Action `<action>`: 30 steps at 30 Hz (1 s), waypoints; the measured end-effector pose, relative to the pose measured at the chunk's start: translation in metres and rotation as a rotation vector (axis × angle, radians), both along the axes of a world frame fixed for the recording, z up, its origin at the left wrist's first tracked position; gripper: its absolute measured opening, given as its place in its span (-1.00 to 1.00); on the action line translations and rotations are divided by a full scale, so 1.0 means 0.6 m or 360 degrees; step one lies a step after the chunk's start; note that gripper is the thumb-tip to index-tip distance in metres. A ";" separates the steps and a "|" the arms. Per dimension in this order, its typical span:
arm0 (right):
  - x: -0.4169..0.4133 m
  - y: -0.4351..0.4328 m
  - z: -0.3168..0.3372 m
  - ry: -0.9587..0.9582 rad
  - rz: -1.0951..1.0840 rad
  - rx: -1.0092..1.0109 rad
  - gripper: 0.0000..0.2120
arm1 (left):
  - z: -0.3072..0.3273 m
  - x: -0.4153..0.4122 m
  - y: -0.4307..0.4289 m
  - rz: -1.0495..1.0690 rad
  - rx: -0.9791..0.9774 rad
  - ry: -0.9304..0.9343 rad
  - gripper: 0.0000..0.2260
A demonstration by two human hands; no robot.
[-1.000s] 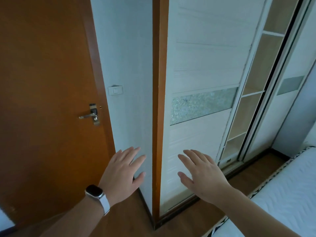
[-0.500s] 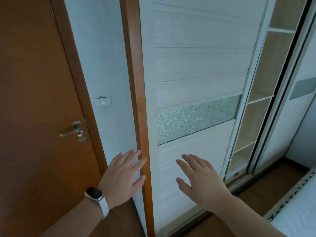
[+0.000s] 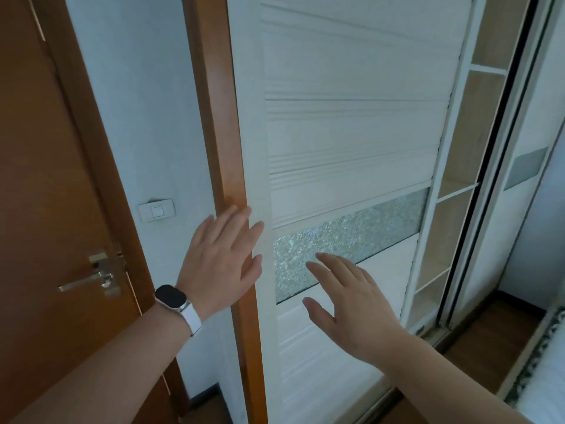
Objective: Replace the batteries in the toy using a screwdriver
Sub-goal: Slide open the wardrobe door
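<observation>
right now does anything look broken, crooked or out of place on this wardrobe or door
Nothing looks damaged or askew. The glass strip in the wardrobe door has a crackled look, but it seems a pattern, not a break. The shelves beside it stand exposed. The left hand and right hand are open and hold nothing.

Can't tell if the left hand (image 3: 223, 258) or right hand (image 3: 345, 301) actually touches the sliding wardrobe door (image 3: 351, 133). The right one covers a bit of the frosted glass strip (image 3: 367, 231). Both forearms run off the bottom edge. The mattress (image 3: 550, 384) corner is blurry and cropped at the right.
</observation>
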State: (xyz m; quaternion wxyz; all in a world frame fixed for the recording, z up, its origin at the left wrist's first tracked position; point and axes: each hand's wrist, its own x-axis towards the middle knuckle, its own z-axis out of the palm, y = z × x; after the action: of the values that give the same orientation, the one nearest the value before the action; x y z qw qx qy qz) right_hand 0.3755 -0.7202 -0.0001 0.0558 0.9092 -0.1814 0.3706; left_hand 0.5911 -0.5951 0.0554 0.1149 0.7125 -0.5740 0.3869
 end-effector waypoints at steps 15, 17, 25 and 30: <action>0.234 -0.111 0.004 -0.0407 -0.0012 -0.0061 -0.46 | 0.025 0.090 -0.112 -0.0110 -0.0293 -0.0528 -0.61; 0.254 -0.116 -0.004 -0.0474 0.0044 -0.0101 -0.44 | 0.024 0.091 -0.111 -0.0081 -0.0276 -0.0522 -0.59; 0.303 -0.147 -0.022 -0.0658 0.0073 -0.0144 -0.43 | 0.024 0.088 -0.099 0.0013 -0.0088 -0.0462 -0.50; 0.326 -0.171 -0.041 -0.0734 0.0051 -0.0188 -0.38 | 0.022 0.083 -0.099 0.0108 -0.0077 -0.0500 -0.53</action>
State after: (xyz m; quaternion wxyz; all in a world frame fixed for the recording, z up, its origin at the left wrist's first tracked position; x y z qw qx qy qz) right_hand 0.5713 -0.8231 -0.0245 0.0602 0.7985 -0.1528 0.5792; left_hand 0.6406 -0.6547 0.0687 0.0276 0.6592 -0.5509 0.5111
